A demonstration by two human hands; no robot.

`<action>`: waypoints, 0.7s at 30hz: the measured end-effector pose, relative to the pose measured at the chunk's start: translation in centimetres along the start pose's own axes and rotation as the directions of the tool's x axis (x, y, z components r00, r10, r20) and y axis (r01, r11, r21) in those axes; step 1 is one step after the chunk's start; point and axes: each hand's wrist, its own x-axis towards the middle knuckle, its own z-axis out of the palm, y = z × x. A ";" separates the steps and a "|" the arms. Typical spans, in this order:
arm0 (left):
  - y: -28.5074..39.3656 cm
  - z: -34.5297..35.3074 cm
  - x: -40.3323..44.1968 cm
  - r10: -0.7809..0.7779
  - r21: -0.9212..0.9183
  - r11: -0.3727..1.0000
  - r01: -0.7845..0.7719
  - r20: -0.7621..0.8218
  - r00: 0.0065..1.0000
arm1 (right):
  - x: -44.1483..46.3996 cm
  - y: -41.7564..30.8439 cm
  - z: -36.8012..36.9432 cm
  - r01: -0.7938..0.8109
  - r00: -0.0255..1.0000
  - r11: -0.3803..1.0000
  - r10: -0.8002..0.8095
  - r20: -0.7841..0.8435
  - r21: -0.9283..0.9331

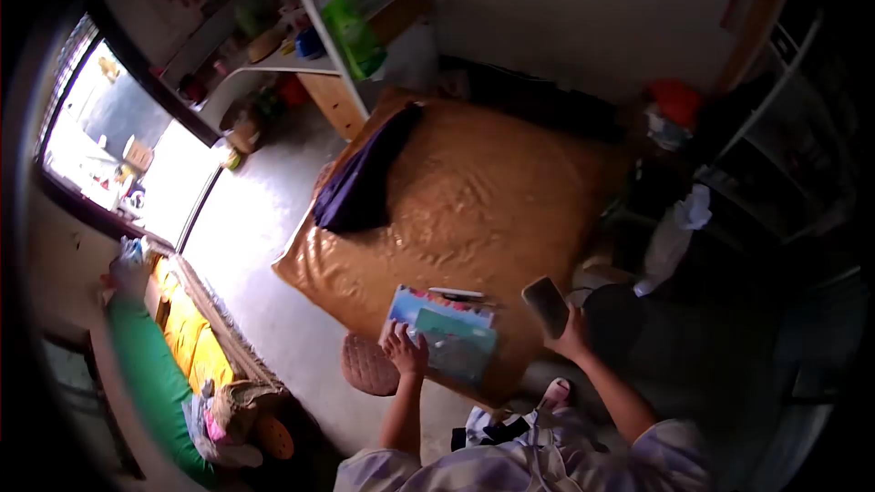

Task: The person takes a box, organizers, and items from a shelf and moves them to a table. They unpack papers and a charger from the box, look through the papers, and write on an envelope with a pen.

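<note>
On the near corner of a table with a shiny brown cover (492,191) lies a blue picture book or folder (410,306), with a green item (454,324) on top of it. My left hand (406,349) rests at its left edge, fingers spread, holding nothing. Near the table's right edge, my right hand (571,337) grips a dark, flat, phone-like object (546,306). A pen-like white item (458,293) lies along the far edge of the book.
A dark purple cloth (365,178) lies on the table's left part. A round brown stool (368,366) stands below its near edge. At left are a bench with green and yellow cloths (196,342) and a bright doorway. Shelving (346,105) stands behind; a white bag (673,237) is at right.
</note>
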 end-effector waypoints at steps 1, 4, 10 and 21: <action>0.6 0.4 -1.2 0.074 -0.001 0.997 -0.074 0.078 0.994 | -1.3 1.6 -0.7 -0.040 0.999 0.999 0.040 0.026 -0.007; 2.0 3.3 -5.0 0.032 0.173 0.981 -0.093 0.326 0.945 | -4.8 5.3 -0.6 -0.184 0.954 0.978 0.201 0.223 -0.096; 3.4 4.1 -4.9 -0.010 0.195 0.980 -0.046 0.276 0.961 | -4.1 4.4 6.8 -0.393 0.902 0.915 0.365 0.232 0.088; 2.0 4.0 -4.7 -0.036 0.157 0.988 -0.011 0.294 0.955 | -8.2 -2.4 16.7 -0.491 0.867 0.871 0.486 0.108 0.020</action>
